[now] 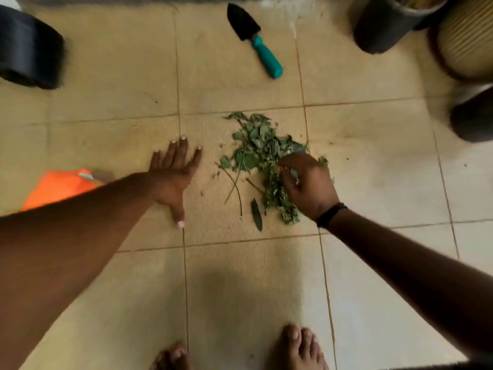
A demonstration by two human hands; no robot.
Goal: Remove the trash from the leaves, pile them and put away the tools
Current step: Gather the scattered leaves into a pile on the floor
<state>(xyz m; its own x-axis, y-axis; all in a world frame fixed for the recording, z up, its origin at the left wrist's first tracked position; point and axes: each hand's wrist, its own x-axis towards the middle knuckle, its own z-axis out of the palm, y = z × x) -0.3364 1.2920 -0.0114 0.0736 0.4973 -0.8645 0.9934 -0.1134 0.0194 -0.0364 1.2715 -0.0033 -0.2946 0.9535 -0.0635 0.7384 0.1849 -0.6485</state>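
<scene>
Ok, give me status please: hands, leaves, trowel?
Left hand open, flat on floor. Right hand fingers curled in the leaves. Trowel untouched, lying apart.

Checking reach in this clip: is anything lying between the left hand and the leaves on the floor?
Nothing visible. The left hand lies flat on bare tile, and only a few crumbs sit between it and the leaves. The right hand is already on them.

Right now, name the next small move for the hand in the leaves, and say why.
Probably lift the right hand clear of the leaves: its fingers seem to pinch a small pale bit, likely trash, though blur hides what it is. The left hand lies flat on the tile.
</scene>
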